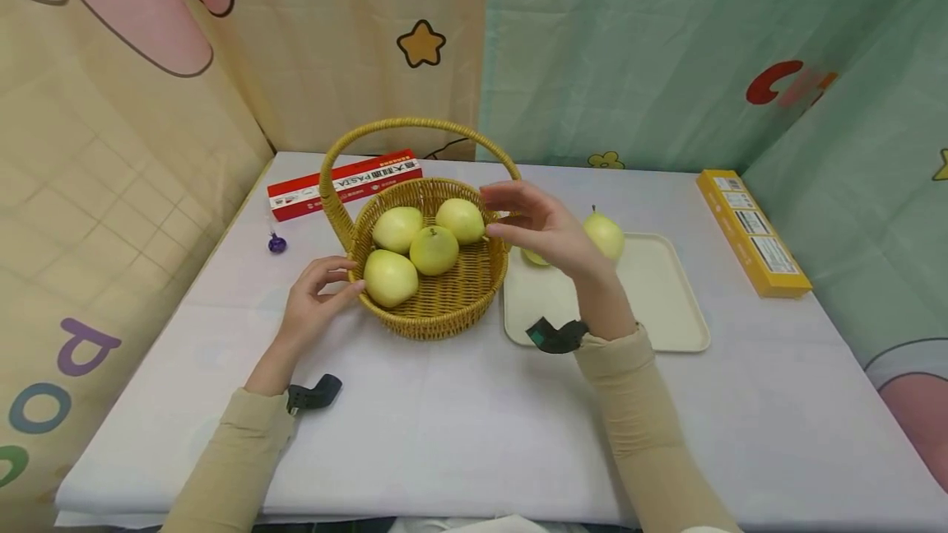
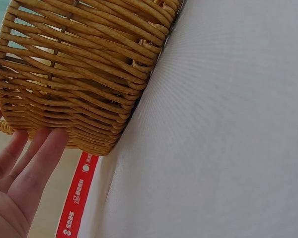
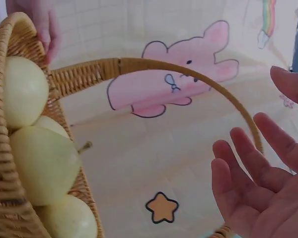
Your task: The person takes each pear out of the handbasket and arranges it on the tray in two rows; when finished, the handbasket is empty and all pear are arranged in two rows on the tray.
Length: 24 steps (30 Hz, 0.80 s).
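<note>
A woven wicker basket (image 1: pixel 433 326) with a tall arched handle (image 1: pixel 418 122) stands on the white-covered table and holds several yellow-green pears (image 1: pixel 434 251). My left hand (image 1: pixel 311 303) is at its left side, fingers extended along the outer weave and thumb at the rim. In the left wrist view, those fingertips (image 2: pixel 57 139) lie against the basket wall. Over the right rim hovers my right hand (image 1: pixel 544 229), fingers loosely bent with nothing between them. It partly hides one pear on the cream tray (image 1: pixel 670 303); another pear (image 1: pixel 603 235) with its stem up is at the tray's back.
Behind the basket's left side lies a red pasta box (image 1: pixel 296 196), with a small purple-wrapped candy (image 1: pixel 277 243) in front of it. A yellow box (image 1: pixel 755 233) is at the far right. Printed curtains (image 1: pixel 592 48) border the table at back and sides.
</note>
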### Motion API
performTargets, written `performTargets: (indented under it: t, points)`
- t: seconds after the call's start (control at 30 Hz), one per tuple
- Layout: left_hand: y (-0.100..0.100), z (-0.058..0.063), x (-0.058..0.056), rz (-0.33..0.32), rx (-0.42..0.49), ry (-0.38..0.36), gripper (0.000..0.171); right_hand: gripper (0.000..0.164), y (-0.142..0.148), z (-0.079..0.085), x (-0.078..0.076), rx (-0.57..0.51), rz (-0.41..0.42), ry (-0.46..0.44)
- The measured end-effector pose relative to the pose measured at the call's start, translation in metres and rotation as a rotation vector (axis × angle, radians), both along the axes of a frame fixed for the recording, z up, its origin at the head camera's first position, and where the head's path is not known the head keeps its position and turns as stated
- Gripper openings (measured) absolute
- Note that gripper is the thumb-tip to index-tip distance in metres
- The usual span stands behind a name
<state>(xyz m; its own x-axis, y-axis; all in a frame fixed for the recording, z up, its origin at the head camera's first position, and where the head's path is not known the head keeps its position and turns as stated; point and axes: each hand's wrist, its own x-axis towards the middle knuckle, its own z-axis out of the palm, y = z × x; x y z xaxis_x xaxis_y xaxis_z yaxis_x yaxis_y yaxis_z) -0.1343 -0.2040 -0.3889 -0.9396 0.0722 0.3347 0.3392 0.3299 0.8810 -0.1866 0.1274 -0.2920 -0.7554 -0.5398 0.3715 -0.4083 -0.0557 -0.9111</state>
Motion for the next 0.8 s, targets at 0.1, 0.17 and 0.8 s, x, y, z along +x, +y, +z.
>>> performTargets:
  t: [0.1, 0.17, 0.8]
  points:
    - [0.0, -0.001, 0.0, 0.001, 0.0, -0.001, 0.031, 0.043, -0.021, -0.01, -0.009, 0.05, -0.028, -0.046]
    - [0.0, -0.001, 0.0, 0.0, 0.001, -0.002, 0.032, 0.045, -0.032, -0.017, -0.015, 0.086, -0.049, -0.068]
    - [0.0, -0.001, -0.001, 0.001, 0.007, 0.007, 0.032, 0.051, -0.072, -0.073, -0.042, 0.342, -0.141, -0.108]
